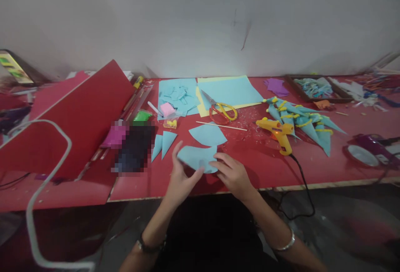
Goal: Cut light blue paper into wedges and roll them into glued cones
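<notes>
A curved piece of light blue paper (195,156) is held between my two hands above the red table. My left hand (181,178) grips its left side, thumb at the lower edge and fingers behind the left end. At the right end, the fingers of my right hand (233,174) close on the paper's edge. Just beyond lies another blue paper piece (208,135), flat, with a thin wooden stick (221,126) across its top. Two blue paper cones (168,142) rest to the left. Scissors (223,112) with red and yellow handles lie behind the stick.
A yellow glue gun (279,132) with a black cord lies at the right, beside blue cones with yellow trim (308,125). Blue sheets (229,90) and paper scraps (178,95) lie at the back. A red board (78,126) leans at the left, near a white curved tube (64,155).
</notes>
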`<state>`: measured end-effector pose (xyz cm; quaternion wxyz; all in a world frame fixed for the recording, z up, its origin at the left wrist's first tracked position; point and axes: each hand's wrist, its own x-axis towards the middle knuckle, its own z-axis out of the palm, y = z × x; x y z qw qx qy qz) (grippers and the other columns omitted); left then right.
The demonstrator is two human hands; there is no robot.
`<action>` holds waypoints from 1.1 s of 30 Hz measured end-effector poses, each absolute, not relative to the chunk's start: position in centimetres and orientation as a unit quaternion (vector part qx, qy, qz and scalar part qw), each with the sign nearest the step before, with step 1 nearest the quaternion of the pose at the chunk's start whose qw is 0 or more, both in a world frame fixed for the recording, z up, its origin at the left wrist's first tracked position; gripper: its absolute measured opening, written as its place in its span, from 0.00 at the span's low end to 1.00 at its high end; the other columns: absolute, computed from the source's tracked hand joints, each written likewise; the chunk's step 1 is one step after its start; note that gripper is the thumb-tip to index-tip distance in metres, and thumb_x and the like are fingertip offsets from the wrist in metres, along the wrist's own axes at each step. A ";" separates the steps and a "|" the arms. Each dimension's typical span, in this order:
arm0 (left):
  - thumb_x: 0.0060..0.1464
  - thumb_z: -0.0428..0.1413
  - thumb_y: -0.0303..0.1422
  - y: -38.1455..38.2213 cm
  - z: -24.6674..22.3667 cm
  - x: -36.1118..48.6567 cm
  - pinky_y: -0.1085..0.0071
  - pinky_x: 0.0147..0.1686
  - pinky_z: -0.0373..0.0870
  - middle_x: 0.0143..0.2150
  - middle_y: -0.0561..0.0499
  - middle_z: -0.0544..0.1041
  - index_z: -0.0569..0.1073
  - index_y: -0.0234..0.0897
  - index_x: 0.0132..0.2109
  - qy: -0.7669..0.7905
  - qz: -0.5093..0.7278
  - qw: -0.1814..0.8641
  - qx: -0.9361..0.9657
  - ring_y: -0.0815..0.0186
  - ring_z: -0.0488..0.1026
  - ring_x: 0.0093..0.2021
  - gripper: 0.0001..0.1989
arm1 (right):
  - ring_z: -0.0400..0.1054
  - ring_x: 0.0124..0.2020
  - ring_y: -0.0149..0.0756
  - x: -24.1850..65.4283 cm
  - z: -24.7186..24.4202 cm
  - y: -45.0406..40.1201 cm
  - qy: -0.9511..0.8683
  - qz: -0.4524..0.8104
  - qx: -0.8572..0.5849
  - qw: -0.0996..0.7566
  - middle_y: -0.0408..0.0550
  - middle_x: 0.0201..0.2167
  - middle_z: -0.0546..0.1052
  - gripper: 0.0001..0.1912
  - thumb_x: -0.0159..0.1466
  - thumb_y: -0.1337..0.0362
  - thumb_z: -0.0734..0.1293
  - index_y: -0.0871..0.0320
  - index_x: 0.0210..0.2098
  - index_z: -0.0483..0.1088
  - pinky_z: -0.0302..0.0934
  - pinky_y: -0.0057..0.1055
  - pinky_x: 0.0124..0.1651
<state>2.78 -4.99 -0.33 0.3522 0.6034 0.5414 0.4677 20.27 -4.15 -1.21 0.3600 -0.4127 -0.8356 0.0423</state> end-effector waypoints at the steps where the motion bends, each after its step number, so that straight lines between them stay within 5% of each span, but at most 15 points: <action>1: 0.46 0.57 0.36 -5.0 -0.3 2.2 0.60 0.48 0.66 0.55 0.39 0.61 0.45 0.39 0.60 0.539 0.444 0.287 0.656 0.58 0.65 0.52 0.39 | 0.68 0.41 0.36 20.6 -1.3 -4.0 -0.828 0.078 -0.416 0.367 0.51 0.40 0.73 0.17 0.58 0.75 0.56 0.55 0.38 0.71 0.64 0.31 0.41; 5: 0.46 0.59 0.33 -4.7 -0.2 0.4 0.55 0.54 0.59 0.59 0.42 0.60 0.56 0.41 0.59 0.477 0.267 0.086 0.833 0.54 0.57 0.58 0.33 | 0.66 0.48 0.35 21.9 -1.8 -3.2 -0.805 0.207 -0.420 0.363 0.49 0.46 0.72 0.14 0.57 0.74 0.58 0.55 0.37 0.70 0.63 0.33 0.48; 11: 0.51 0.51 0.25 -4.0 0.2 1.1 0.63 0.46 0.66 0.48 0.49 0.72 0.69 0.42 0.48 0.436 0.135 0.090 0.885 0.62 0.68 0.45 0.17 | 0.63 0.51 0.38 22.8 -1.6 -2.7 -0.844 0.195 -0.416 0.277 0.51 0.48 0.70 0.07 0.58 0.69 0.62 0.55 0.35 0.71 0.55 0.43 0.54; 21: 0.47 0.58 0.32 -4.8 1.4 2.4 0.64 0.38 0.68 0.43 0.47 0.71 0.68 0.39 0.48 0.474 0.102 0.107 0.868 0.59 0.69 0.41 0.19 | 0.67 0.33 0.35 22.6 -1.9 -3.4 -0.865 0.074 -0.400 0.294 0.49 0.31 0.74 0.09 0.62 0.68 0.60 0.58 0.31 0.72 0.62 0.33 0.37; 25: 0.48 0.57 0.30 -5.1 1.1 2.0 0.63 0.42 0.65 0.46 0.49 0.71 0.68 0.42 0.49 0.447 0.128 0.086 0.881 0.60 0.68 0.44 0.19 | 0.68 0.35 0.34 23.0 -2.0 -3.7 -0.846 0.132 -0.392 0.337 0.49 0.32 0.75 0.09 0.63 0.69 0.59 0.59 0.33 0.71 0.64 0.31 0.40; 33: 0.53 0.53 0.31 -4.8 -0.7 1.9 0.72 0.34 0.64 0.33 0.53 0.75 0.74 0.41 0.38 0.455 0.215 0.095 0.859 0.67 0.70 0.34 0.06 | 0.67 0.40 0.36 23.6 -1.8 -3.8 -0.800 0.201 -0.449 0.343 0.49 0.37 0.74 0.06 0.60 0.67 0.63 0.56 0.30 0.72 0.63 0.34 0.42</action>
